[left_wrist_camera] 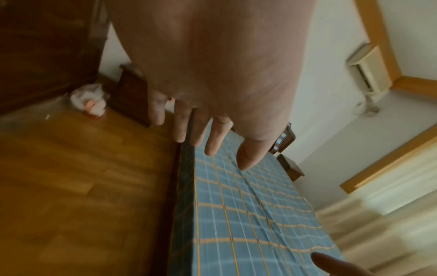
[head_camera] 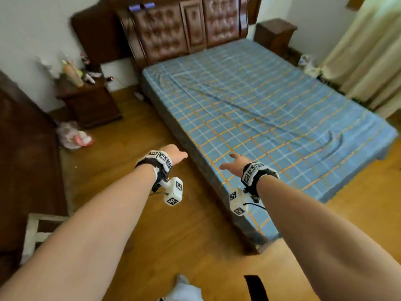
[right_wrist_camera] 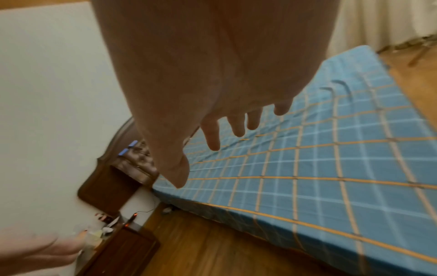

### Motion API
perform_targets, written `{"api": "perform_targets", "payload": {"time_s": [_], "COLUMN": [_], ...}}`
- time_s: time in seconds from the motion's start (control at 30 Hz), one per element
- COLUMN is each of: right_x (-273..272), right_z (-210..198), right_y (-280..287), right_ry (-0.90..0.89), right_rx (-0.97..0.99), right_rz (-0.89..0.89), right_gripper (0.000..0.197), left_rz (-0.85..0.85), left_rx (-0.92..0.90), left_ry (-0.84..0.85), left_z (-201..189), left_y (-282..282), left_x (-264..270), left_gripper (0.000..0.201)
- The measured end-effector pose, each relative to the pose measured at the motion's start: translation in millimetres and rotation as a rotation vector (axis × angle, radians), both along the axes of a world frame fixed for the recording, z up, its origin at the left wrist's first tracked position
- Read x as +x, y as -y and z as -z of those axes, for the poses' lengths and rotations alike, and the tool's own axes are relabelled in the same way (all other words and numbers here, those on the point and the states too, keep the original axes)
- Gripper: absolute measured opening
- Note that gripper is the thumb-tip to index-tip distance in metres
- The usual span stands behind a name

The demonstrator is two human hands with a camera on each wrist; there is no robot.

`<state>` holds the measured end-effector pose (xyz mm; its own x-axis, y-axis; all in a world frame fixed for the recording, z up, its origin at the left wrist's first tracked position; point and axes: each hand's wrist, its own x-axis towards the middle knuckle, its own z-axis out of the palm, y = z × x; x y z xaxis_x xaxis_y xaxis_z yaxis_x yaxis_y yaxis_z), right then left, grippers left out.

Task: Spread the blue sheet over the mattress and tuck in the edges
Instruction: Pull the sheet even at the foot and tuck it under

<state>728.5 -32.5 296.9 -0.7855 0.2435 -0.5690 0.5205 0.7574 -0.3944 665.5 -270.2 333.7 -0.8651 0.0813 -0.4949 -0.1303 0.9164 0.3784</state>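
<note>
Reaching forward with both arms, the person holds the left hand [head_camera: 176,153] above the near long edge of the bed, fingers [left_wrist_camera: 214,142] straight and loosely spread, gripping nothing. The right hand [head_camera: 235,162] hangs just over the near part of the blue sheet [head_camera: 271,109], its fingers [right_wrist_camera: 212,136] also straight and apart, with nothing in them. Whether either hand touches the cloth cannot be told. Each wrist carries a band with marked white blocks. The sheet, checked with orange and white lines, lies spread over the whole mattress [head_camera: 195,157], with a few long creases across the middle and a small fold near the foot. Beyond stand a padded headboard [head_camera: 184,29], a bedside cabinet [head_camera: 91,103] and pale curtains [head_camera: 366,51] on the wooden floor [head_camera: 134,131].
</note>
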Motion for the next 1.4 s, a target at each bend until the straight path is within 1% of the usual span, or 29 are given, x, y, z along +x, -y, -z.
{"api": "perform_targets", "payload": {"time_s": [0.03,0.1,0.2,0.3,0.43,0.57,0.7,0.8,0.87,0.97,1.03,1.13,1.23,1.33,1.4], "right_x": [-14.0,-42.4,-89.8,-145.5,-238.3,-350.7,-462.3,-529.2,-571.2,-626.8,-646.0,-651.8,-634.6,-608.2,-588.2], "right_z": [-16.1,-35.5,-48.8,-48.3,-36.6,-23.2,-27.9,-35.0,-38.5,-30.5,-24.0,-19.8,-18.2,-20.3,-17.5], "right_y": [17.4,45.1,77.6,109.8,159.5,207.4,247.9,263.2,261.8,234.2,203.3,153.4,129.6,127.1,126.6], "right_ry": [-0.008,-0.016,-0.035,-0.027,-0.022,-0.038,-0.038,-0.057,-0.059,-0.062,-0.072,-0.061,-0.037,-0.019,0.001], "right_rx": [-0.001,-0.035,-0.1,-0.096,-0.094,-0.127,-0.137,-0.116,-0.088,-0.057,-0.033,0.011,0.019,0.002,0.0], "right_rz": [-0.027,-0.04,-0.007,-0.025,-0.093,-0.117,-0.17,-0.207,-0.224,-0.132,0.0,0.253,0.476,0.654,0.734], "right_gripper": [0.089,0.085,0.082,0.08,0.08,0.074,0.077,0.076,0.076,0.078,0.079,0.08,0.078,0.074,0.074], "left_rz": [0.002,0.002,-0.014,-0.073,-0.129,-0.171,-0.177,-0.159,-0.095,0.051,0.221,0.484,0.738,0.919,1.009], "left_rx": [-0.01,-0.034,-0.017,0.02,0.023,-0.018,-0.032,-0.024,-0.02,-0.035,-0.034,-0.005,0.029,0.061,0.076], "left_ry": [-0.039,-0.103,-0.17,-0.203,-0.2,-0.193,-0.174,-0.162,-0.142,-0.146,-0.138,-0.132,-0.136,-0.131,-0.14], "left_z": [-17.8,-42.5,-57.3,-51.9,-31.9,-20.8,-23.7,-25.4,-23.8,-11.0,-0.5,13.7,23.0,19.0,19.2], "left_y": [17.3,49.5,90.0,129.3,181.3,229.8,268.8,284.2,280.5,250.1,210.9,135.0,73.7,30.2,10.5], "left_x": [-14.1,-42.8,-83.8,-125.8,-198.3,-288.3,-385.2,-457.3,-512.2,-604.4,-660.0,-730.0,-763.4,-769.3,-765.8], "left_gripper": [0.046,0.047,0.044,0.043,0.039,0.04,0.039,0.039,0.041,0.043,0.044,0.045,0.043,0.042,0.042]}}
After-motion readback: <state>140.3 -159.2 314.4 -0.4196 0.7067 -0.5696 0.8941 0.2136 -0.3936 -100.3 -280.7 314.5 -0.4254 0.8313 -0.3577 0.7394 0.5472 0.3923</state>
